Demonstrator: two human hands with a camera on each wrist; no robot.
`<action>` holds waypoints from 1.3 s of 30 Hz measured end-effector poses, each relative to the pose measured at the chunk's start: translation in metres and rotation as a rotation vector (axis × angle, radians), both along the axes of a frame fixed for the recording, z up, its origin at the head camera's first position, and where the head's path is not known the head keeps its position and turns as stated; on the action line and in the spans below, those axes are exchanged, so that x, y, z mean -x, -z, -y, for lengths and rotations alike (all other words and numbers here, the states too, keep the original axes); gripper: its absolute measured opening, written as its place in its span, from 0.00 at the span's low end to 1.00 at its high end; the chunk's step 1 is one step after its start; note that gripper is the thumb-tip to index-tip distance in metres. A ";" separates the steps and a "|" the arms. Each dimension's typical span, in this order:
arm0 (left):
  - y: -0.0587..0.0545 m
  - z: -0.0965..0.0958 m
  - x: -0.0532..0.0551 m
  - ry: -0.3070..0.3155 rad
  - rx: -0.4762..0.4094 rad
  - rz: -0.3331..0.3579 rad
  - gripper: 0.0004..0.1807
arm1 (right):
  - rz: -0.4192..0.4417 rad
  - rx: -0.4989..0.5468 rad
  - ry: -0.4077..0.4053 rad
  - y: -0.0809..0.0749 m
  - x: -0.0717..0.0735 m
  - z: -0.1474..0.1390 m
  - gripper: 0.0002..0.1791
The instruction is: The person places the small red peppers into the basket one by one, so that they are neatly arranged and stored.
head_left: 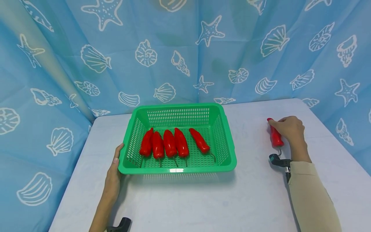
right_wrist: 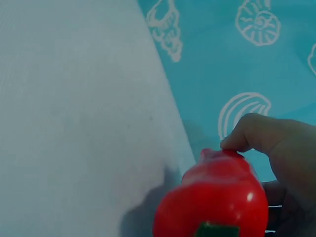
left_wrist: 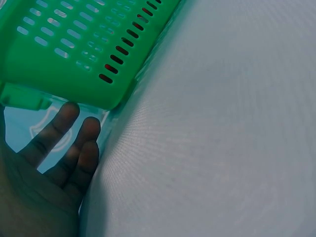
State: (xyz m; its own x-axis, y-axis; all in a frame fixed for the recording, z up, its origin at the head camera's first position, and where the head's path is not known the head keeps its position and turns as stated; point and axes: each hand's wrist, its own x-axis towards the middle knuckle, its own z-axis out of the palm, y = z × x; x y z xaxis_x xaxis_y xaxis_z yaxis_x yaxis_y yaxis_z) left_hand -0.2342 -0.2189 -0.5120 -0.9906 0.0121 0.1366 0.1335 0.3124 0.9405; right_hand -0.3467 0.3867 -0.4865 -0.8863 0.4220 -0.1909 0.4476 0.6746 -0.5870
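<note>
A green plastic basket [head_left: 177, 169] stands on the white table, with several red peppers [head_left: 170, 143] lying in it, stems toward the near side. My left hand [head_left: 113, 180] is against the basket's left end; in the left wrist view its fingers [left_wrist: 81, 163] are fairly straight, one touching below the rim, and the thumb is mostly out of sight. On the right side of the table, my right hand [head_left: 291, 129] pinches another red pepper [head_left: 276, 137], its stem pointing toward me. The right wrist view shows this pepper [right_wrist: 212, 197] close up, with a fingertip at its narrow end.
The white table [head_left: 203, 203] ends at the back against a blue curtain [head_left: 179, 38] printed with seashells and starfish. The curtain also hangs along the left and right. A wrist camera [head_left: 278, 160] sits beside the right wrist, another [head_left: 124, 224] by the left.
</note>
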 end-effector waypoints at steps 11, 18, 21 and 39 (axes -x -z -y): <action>0.003 -0.003 0.000 0.012 0.016 -0.010 0.30 | -0.072 0.079 -0.023 -0.005 -0.016 0.009 0.44; 0.005 -0.005 0.001 0.011 0.012 -0.038 0.29 | -0.088 0.084 -0.036 -0.012 -0.029 0.013 0.45; 0.003 -0.002 0.001 0.003 0.010 -0.042 0.29 | -0.095 0.082 -0.060 -0.020 -0.028 0.019 0.46; 0.002 0.000 0.000 0.000 0.004 -0.027 0.30 | -0.117 0.137 -0.179 -0.063 -0.037 0.047 0.48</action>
